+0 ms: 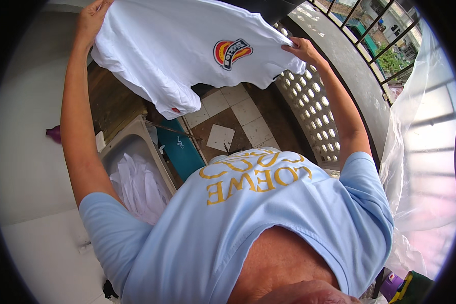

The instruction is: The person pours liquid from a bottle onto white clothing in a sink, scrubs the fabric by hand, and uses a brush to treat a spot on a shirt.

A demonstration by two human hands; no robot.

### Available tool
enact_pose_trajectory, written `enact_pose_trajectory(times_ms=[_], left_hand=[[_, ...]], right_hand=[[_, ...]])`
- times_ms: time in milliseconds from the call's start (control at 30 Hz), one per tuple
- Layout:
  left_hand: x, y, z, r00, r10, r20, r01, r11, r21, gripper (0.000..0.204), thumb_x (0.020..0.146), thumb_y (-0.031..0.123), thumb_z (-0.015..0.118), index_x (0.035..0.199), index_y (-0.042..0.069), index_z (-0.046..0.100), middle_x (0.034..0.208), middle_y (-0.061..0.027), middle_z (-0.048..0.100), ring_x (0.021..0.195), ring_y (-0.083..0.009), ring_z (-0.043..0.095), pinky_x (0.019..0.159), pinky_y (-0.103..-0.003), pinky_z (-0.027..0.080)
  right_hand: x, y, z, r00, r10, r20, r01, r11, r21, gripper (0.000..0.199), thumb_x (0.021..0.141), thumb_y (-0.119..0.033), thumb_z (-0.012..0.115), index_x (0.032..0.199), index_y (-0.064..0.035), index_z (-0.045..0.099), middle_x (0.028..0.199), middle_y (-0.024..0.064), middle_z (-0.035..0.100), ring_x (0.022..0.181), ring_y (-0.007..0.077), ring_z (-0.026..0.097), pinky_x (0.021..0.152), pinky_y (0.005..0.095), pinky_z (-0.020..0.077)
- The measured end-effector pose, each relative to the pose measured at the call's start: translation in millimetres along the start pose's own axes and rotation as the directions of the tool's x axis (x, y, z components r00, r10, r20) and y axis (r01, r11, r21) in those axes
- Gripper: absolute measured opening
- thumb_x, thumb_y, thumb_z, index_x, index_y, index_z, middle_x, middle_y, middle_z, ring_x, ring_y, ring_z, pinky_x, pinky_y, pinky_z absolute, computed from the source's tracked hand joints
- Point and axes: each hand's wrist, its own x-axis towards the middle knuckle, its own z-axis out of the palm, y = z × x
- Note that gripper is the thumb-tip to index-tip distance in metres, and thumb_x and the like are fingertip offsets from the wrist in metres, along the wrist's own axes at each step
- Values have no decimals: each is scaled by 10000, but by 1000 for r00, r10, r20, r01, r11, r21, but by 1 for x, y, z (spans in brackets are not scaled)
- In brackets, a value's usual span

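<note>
"From where does this view look?"
"The wearer's head: a wide fisheye, facing steeply down over the light-blue fabric T-shirt with yellow print (187, 238), very near."
"How far?"
"Past the bare left hand (92, 20) and bare right hand (304, 49) by the top, to the brown-and-white tiled floor (245, 111) farther below; depth toward the curved rim seems hard to judge."

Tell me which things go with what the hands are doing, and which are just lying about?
Part of the job:
white shirt, held up by the left hand and right hand
probably the white cloth in the basin

Just around:
clear plastic sheet, right side
purple thing, left wall
</note>
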Motion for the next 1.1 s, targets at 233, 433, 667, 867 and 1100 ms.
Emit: enact_pose_trajectory(times_ms=[233, 433, 667, 867, 1100], left_hand=[[-21, -1, 73, 986, -152, 60, 162, 962, -218, 388, 890, 396, 673, 723, 47, 645, 589, 108, 426, 565, -16, 347, 504, -208, 303], [-81, -5, 117, 996, 58, 69, -65, 991, 113, 509, 822, 429, 721, 1136, 49, 595, 888, -69, 611, 821, -149, 556, 730, -317, 475], [-251, 104, 257, 989, -58, 139, 108, 914, -391, 763, 749, 419, 791, 1317, 32, 461, 1225, -205, 550, 1077, -275, 568, 873, -391, 478], [-248, 46, 227, 886, -342, 314, 464, 683, -564, 210, 879, 189, 689, 932, -10, 647, 769, -1, 621, 689, -50, 518, 614, -237, 446], [-110, 55, 137, 892, -64, 447, 285, 848, -446, 193, 900, 211, 676, 950, 26, 656, 784, 54, 627, 708, -6, 539, 642, -186, 445]], right_hand=[[-7, -45, 21, 979, -11, 205, -117, 790, 602, 481, 905, -408, 623, 1217, -42, 602, 1014, 90, 681, 883, 199, 662, 801, 349, 544], [15, -145, 28, 958, 100, 268, -282, 479, 831, 475, 912, -422, 611, 1215, -61, 555, 1103, 139, 641, 959, 241, 658, 884, 402, 536], [85, -147, 7, 936, -51, 349, -352, -155, 923, 41, 884, -35, 566, 870, -28, 603, 725, 65, 642, 655, 201, 636, 625, 314, 542], [84, -139, -60, 966, -30, 258, -251, 152, 956, 54, 825, 62, 544, 828, 44, 595, 823, 144, 642, 741, 253, 652, 751, 328, 560], [115, -29, -130, 990, 27, 136, -17, 997, -78, 77, 836, -109, 622, 835, -33, 609, 681, 60, 573, 603, 165, 581, 500, 340, 460]])
